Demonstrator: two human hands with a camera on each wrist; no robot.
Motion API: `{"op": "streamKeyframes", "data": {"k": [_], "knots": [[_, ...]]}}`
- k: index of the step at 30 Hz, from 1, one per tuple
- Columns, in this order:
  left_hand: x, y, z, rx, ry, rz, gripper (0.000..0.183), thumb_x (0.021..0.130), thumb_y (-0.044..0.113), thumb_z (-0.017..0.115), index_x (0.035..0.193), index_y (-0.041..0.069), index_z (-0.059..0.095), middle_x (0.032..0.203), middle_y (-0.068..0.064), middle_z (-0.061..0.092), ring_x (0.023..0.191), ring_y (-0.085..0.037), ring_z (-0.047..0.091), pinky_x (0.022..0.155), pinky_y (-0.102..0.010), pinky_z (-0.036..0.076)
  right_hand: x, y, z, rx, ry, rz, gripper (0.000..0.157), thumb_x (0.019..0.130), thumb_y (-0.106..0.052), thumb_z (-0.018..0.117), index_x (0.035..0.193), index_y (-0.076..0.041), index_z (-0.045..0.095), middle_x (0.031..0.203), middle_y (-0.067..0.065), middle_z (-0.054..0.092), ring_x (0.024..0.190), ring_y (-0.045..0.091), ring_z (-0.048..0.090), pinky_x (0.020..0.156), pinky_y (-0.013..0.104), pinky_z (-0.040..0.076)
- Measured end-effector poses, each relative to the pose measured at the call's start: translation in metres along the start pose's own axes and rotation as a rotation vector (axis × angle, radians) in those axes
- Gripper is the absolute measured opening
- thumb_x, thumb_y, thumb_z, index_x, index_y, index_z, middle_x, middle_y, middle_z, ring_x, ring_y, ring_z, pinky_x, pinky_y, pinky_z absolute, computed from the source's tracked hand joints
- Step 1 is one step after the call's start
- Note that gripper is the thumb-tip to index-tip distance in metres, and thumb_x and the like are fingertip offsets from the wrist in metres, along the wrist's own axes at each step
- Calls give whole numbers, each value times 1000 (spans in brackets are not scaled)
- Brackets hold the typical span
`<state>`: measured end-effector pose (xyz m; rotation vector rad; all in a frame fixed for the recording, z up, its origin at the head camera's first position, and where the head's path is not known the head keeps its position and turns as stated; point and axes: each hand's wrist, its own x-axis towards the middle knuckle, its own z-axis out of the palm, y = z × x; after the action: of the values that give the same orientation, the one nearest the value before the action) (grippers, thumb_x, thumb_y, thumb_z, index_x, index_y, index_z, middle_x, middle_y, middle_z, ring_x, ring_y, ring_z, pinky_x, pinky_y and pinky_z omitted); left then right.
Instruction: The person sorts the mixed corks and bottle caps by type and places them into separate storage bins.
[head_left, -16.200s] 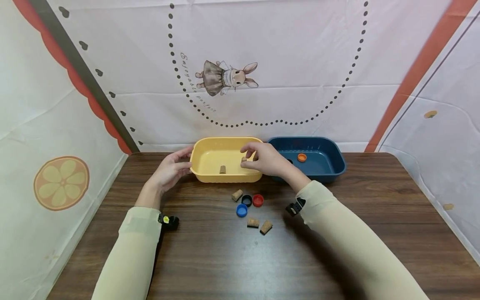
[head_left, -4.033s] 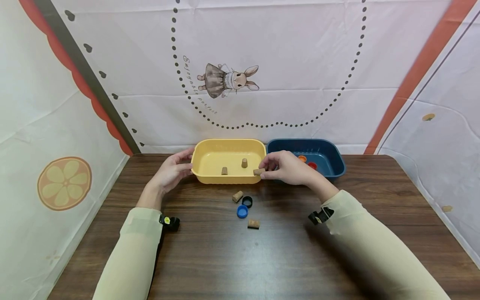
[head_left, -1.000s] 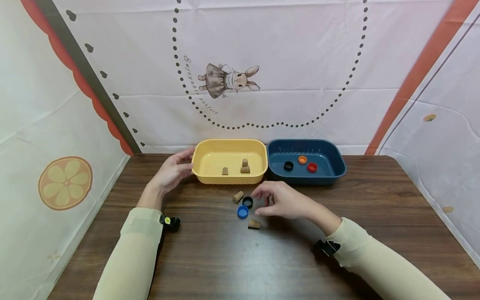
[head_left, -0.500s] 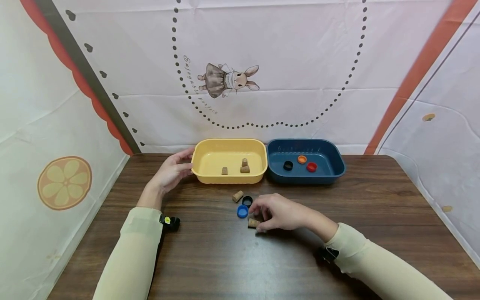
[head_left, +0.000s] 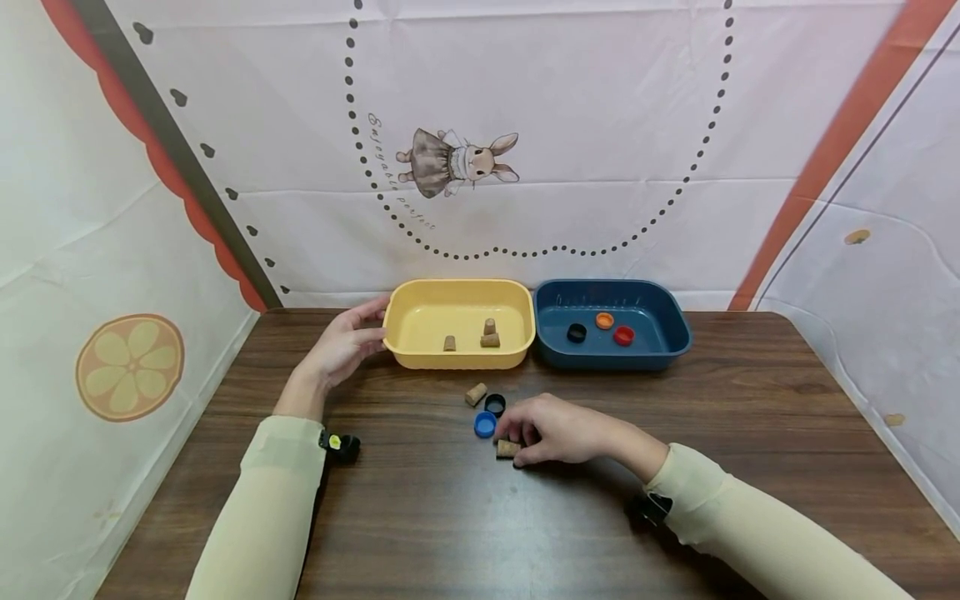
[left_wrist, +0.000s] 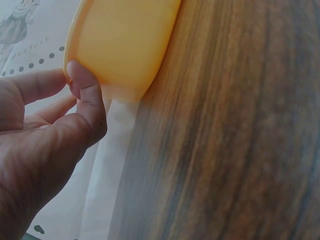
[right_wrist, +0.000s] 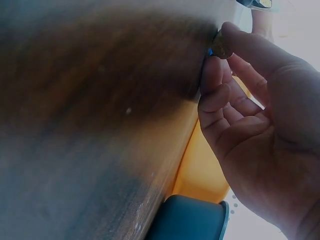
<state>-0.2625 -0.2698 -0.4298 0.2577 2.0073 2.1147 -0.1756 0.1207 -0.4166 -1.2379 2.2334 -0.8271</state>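
My left hand [head_left: 341, 348] grips the left end of a yellow tray [head_left: 420, 317], thumb and fingertips at its rim in the left wrist view. On the wooden table, my right hand [head_left: 558, 431] pinches a cork [head_left: 506, 450] lying on its side; in the right wrist view the cork [right_wrist: 221, 46] shows between thumb and fingers. Just beyond that hand lie a blue bottle cap [head_left: 485, 425], a black bottle cap [head_left: 495, 405] and another cork [head_left: 476, 394]. Three corks are inside the yellow tray, one of them standing [head_left: 490, 326].
A dark blue tray [head_left: 652, 354] stands right against the yellow one. It holds a black cap [head_left: 577, 332], an orange cap [head_left: 604, 320] and a red cap [head_left: 623, 335]. A printed cloth [head_left: 600, 125] hangs behind the table [head_left: 420, 517].
Since the oldest frame, the red cap has moved into the blue tray and two corks into the yellow one. Lately my right hand came down from the trays and closed on the table cork.
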Motion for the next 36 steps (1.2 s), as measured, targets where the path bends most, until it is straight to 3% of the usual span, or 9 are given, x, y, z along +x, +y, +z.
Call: {"op": "streamKeyframes", "data": {"k": [11,36], "knots": [[0,-1,-1,-2,2,-7,65,106,-10,50,166,1,29,149,-28,34,114,-30,59,85,-26,59,-4,-2,-6,20,30,30,31,95,-18,82,125,-16,72,98,-8,68,87,9,65,78,30,58],[-1,-1,-1,-3,-3,5,64,106,-11,50,166,0,30,146,-28,35,111,-28,60,84,-26,59,1,-4,-47,38,235,85,30,94,-23,84,121,-18,72,97,-8,69,91,13,65,81,31,59]]}}
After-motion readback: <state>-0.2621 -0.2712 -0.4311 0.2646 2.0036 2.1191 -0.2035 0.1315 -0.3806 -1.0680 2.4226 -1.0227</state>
